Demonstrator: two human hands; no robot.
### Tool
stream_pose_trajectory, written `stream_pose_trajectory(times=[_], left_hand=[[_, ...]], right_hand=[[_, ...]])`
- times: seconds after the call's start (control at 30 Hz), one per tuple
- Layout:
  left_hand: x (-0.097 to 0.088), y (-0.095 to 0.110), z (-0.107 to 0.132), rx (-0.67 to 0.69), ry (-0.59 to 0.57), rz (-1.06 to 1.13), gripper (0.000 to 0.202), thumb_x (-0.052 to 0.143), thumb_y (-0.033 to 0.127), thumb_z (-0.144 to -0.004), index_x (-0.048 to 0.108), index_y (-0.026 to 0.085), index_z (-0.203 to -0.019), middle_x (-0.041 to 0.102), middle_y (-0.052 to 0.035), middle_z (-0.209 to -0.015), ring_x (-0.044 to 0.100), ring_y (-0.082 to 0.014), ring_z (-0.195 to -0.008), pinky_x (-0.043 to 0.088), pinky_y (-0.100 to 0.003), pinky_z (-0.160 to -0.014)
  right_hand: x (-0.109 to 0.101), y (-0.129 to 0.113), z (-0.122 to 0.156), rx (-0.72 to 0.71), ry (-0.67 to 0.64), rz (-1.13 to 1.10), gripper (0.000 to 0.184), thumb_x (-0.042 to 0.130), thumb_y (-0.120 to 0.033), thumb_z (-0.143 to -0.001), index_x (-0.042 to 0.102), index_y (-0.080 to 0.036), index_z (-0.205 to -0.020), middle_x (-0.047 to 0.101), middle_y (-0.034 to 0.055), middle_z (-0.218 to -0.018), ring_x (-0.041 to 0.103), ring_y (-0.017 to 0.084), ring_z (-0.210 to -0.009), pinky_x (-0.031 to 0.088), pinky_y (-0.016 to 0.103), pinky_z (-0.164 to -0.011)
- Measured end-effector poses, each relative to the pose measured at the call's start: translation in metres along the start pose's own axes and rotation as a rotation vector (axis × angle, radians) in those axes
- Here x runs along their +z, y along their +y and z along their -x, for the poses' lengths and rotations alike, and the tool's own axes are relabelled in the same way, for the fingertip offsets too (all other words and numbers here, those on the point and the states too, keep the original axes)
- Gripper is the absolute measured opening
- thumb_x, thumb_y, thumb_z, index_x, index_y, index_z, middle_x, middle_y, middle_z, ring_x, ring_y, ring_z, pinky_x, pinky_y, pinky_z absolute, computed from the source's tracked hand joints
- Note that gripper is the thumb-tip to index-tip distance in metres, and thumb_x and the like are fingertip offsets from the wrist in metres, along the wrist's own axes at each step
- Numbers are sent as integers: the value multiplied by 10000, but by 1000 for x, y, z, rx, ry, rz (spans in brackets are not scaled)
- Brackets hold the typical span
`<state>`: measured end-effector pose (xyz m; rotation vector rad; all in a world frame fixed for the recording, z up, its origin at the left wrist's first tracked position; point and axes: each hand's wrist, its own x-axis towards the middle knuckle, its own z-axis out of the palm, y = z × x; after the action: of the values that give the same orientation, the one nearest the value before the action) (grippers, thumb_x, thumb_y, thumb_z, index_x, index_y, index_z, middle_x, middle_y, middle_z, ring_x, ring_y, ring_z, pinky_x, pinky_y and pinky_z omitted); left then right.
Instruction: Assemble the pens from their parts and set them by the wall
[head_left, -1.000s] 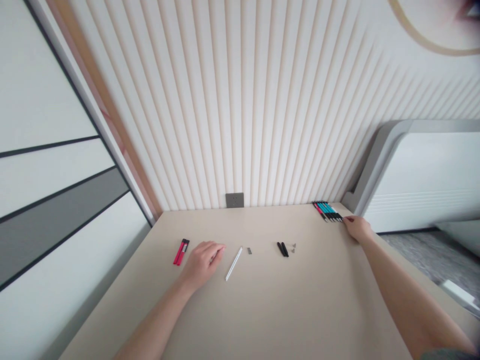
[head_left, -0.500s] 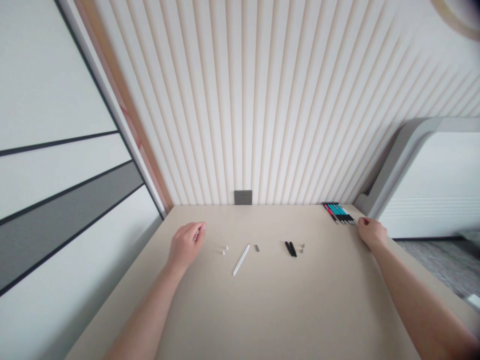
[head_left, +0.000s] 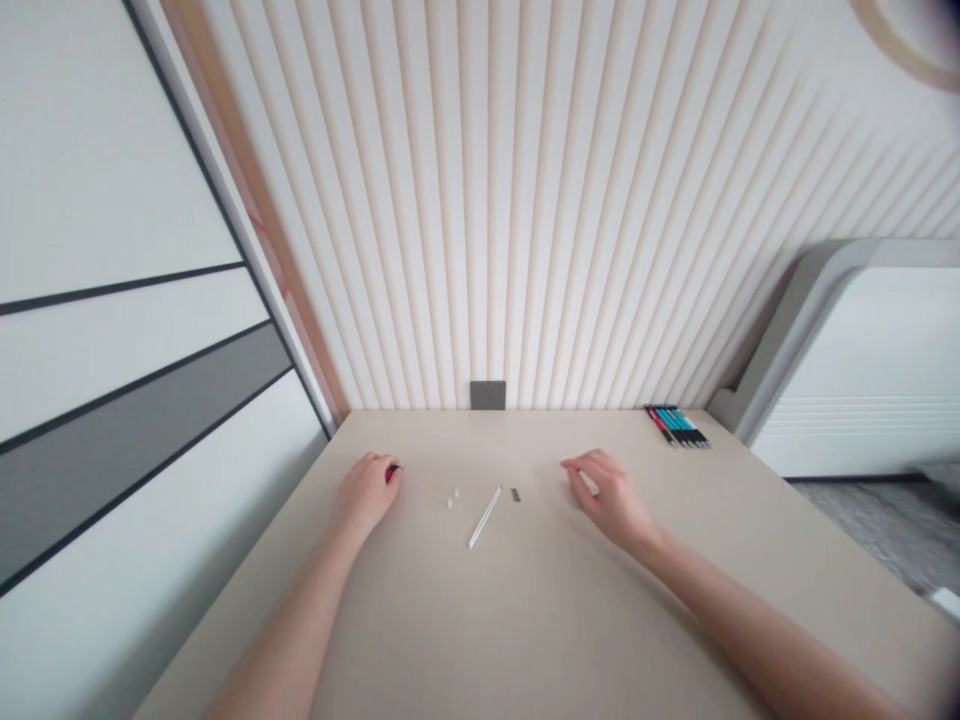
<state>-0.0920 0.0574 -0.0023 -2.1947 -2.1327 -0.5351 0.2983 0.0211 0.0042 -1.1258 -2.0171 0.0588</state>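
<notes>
My left hand (head_left: 366,492) rests near the far part of the beige table, closed around a small red object (head_left: 392,471) that shows only at the fingertips. My right hand (head_left: 609,497) hovers low at mid-table with its fingers apart, and nothing shows in it. The black and small grey pieces seen earlier lie hidden beneath it. Between my hands lie two tiny white pieces (head_left: 452,497), a slim clear rod (head_left: 485,517) and a small dark-grey piece (head_left: 515,495).
A row of several black, red and teal pens (head_left: 675,425) lies at the far right corner of the beige table (head_left: 525,620). A slatted wall (head_left: 487,200) with a grey socket (head_left: 487,395) rises behind. White panels stand left; a grey-edged white object stands right.
My right hand has moved left from beside the pens and now covers the black and grey pieces. My left hand has shifted little, with the red object now showing at its fingertips.
</notes>
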Motion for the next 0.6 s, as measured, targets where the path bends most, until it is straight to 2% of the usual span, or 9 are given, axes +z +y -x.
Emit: stream_pose_trajectory(times=[0.1, 0.17, 0.23, 0.4, 0.6], left_hand=[[6, 4, 0, 42, -6, 60, 206, 504, 226, -866, 689, 169, -938, 654, -104, -921, 630, -252, -897, 479, -348, -831], [12, 8, 1, 83, -1, 96, 195, 515, 215, -857, 682, 167, -947, 652, -101, -922, 625, -251, -909, 478, -350, -848], [18, 13, 2, 120, 8, 121, 185, 531, 206, -847, 676, 166, -956, 649, -100, -928, 623, -250, -909, 477, -352, -855], [27, 28, 8, 194, 14, 193, 164, 558, 172, -840, 657, 171, -970, 655, -86, -955, 626, -227, -923, 480, -342, -863], [24, 40, 10, 253, 7, 281, 132, 545, 160, -866, 662, 173, -927, 696, -87, -936, 654, -219, -880, 495, -335, -820]], right_hand=[[19, -56, 3, -262, -181, 28, 184, 473, -188, -937, 651, -200, -985, 658, 67, -825, 578, 202, -829, 420, 345, -779], [31, -81, 4, -400, -250, 72, 156, 483, -163, -925, 633, -198, -954, 632, 59, -796, 561, 200, -824, 400, 342, -779], [43, -95, 4, -468, -281, 120, 126, 492, -156, -911, 613, -189, -893, 617, 61, -794, 544, 206, -821, 387, 347, -766], [64, -102, 10, -436, -335, 107, 107, 507, -177, -903, 581, -191, -827, 611, 47, -800, 525, 194, -813, 386, 333, -764], [57, -85, 16, -296, -365, -27, 146, 478, -164, -929, 619, -202, -916, 624, 41, -820, 553, 184, -850, 400, 319, -794]])
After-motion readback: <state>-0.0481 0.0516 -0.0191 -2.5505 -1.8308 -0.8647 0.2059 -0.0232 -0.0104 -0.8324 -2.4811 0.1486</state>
